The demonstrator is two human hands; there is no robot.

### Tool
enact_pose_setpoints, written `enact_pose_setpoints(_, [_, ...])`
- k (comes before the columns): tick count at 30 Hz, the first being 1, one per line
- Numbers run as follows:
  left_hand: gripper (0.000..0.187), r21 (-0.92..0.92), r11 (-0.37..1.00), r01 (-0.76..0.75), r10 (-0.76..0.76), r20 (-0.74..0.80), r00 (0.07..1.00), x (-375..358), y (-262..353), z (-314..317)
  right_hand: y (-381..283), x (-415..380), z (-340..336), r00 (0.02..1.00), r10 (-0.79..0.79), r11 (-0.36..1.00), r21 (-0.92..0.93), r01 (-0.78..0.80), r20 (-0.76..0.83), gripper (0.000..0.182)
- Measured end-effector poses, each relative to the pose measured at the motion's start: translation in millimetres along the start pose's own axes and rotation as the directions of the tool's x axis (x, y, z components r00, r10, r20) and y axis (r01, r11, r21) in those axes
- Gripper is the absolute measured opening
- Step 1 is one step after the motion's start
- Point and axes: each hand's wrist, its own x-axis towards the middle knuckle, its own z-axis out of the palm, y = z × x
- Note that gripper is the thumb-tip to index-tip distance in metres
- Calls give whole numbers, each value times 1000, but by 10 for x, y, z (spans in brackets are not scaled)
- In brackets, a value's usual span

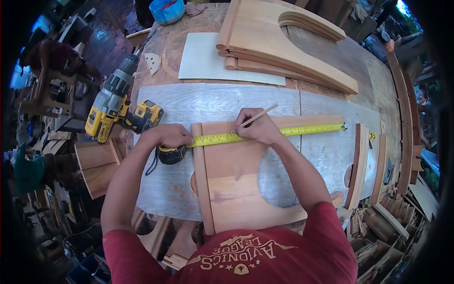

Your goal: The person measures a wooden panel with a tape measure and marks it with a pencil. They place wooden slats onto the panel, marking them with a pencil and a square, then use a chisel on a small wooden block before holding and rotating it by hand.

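Note:
My left hand [174, 136] is closed on the tape measure [172, 155], a black case at the left edge of the wooden panel. Its yellow blade [302, 130] stretches rightward across the panel to a hooked end past the panel's upper right corner. In my right hand [259, 128] is a pencil [265, 111], gripped in the fingers with its lower end pointing down at the wood beside the blade. The wooden panel [227, 189] lies flat, with a rounded strip along its left side and a curved cut-out on its right.
A yellow and black cordless drill [111, 102] rests at the table's left. Similar curved wooden panels [265, 33] are stacked at the back, by a white board [203, 57] and a blue bowl [167, 10]. Upright wooden strips [357, 165] stand at right. Another person [47, 59] is at far left.

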Motion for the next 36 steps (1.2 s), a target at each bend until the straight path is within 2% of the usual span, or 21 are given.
enact_pose_setpoints(6, [51,-52,999,-9,14,101,995,98,-84,-9,187,81,90,1000,12,1000,9,-12,-8,16])
enact_pose_setpoints(12, [49,-61,995,-79,86,116,989,169,-143,-23,199,45,149,998,18,1000,-24,-19,-52,14])
enact_pose_setpoints(21, [46,-149,987,-54,78,159,984,185,-154,-50,180,39,180,994,61,997,-42,-65,-87,13])
enact_pose_setpoints(24, [43,-111,994,-23,44,189,981,169,-116,-76,139,34,186,994,52,995,-76,-59,-98,13])
enact_pose_setpoints(27, [45,-139,988,-68,88,140,986,211,-187,-32,99,27,183,994,59,991,-111,-69,-93,13])
enact_pose_setpoints(34, [44,-127,990,-56,77,167,983,192,-150,-70,92,22,179,995,47,993,-101,-55,-84,15])
enact_pose_setpoints(36, [43,-106,993,-49,66,163,984,190,-157,-59,115,30,180,995,42,987,-148,-56,-92,16])
